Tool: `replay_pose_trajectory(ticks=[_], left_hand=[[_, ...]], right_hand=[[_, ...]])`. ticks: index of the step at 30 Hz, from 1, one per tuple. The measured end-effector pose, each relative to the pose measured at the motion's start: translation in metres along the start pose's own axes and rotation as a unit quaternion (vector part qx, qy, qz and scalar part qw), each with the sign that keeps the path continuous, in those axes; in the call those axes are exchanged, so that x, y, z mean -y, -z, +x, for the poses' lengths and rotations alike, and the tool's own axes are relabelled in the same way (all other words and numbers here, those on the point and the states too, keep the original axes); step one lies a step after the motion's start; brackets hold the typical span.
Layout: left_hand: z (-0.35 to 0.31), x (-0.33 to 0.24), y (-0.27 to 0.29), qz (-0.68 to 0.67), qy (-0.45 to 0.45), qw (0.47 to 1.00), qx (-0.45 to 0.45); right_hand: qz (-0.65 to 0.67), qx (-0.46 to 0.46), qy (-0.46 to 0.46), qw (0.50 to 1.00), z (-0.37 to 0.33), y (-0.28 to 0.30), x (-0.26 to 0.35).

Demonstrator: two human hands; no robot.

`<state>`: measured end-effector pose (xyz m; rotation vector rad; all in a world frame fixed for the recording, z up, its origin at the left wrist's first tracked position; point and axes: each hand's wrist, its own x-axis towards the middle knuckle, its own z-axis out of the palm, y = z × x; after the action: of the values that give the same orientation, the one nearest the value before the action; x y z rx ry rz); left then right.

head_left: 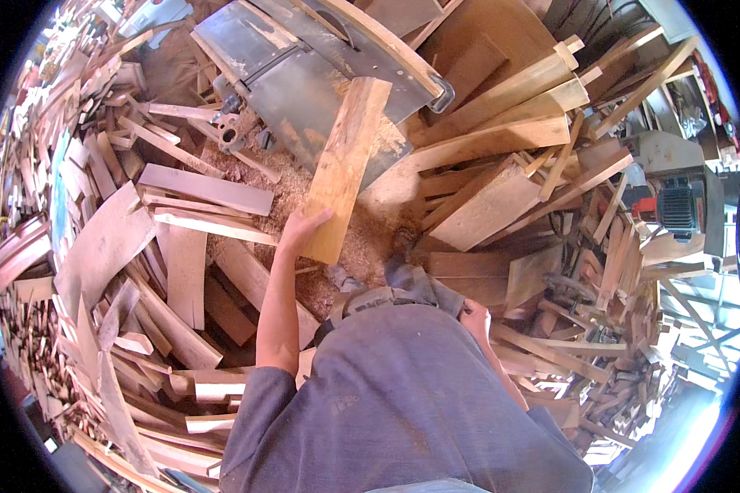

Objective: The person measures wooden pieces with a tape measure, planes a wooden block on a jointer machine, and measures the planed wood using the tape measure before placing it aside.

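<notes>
My left hand (302, 232) grips the lower end of a flat wooden board (347, 168), thumb on its upper face. The board slants up and to the right, and its far end overlaps the grey metal table of a woodworking machine (292, 99). Whether the board rests on that table or hangs above it, I cannot tell. Down beside my right hip is my right hand (474, 319), its fingers curled in; what is in them, if anything, is hidden. Sawdust patches lie on the metal table.
Sawdust and shavings (292, 193) cover the floor by my feet. Loose boards (210, 189) are heaped at my left. More planks (493, 205) lean in a stack at my right, near a machine with a dark ribbed motor (679, 210). A wooden rail (395, 49) edges the metal table.
</notes>
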<state>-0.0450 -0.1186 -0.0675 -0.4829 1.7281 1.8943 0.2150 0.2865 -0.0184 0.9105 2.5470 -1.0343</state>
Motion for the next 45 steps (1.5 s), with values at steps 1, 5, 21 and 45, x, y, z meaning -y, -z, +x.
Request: replay_pose_trajectory(ticks=[1, 5, 21, 45], left_hand=[[-0.001, -0.001, -0.001, 0.000, -0.006, 1.000, -0.001], [-0.002, -0.001, 0.000, 0.002, -0.009, 1.000, 0.002], [-0.007, -0.004, -0.002, 0.004, -0.018, 1.000, -0.023], [-0.010, -0.005, -0.007, -0.035, -0.001, 0.999, -0.021]], right_hand=[[-0.009, -0.001, 0.002, 1.000, 0.001, -0.001, -0.003], [-0.017, -0.015, 0.021, 1.000, 0.008, -0.004, -0.019], [-0.067, -0.008, 0.028, 0.997, 0.000, 0.008, 0.002], [-0.099, -0.017, 0.074, 0.992, 0.006, 0.005, -0.007]])
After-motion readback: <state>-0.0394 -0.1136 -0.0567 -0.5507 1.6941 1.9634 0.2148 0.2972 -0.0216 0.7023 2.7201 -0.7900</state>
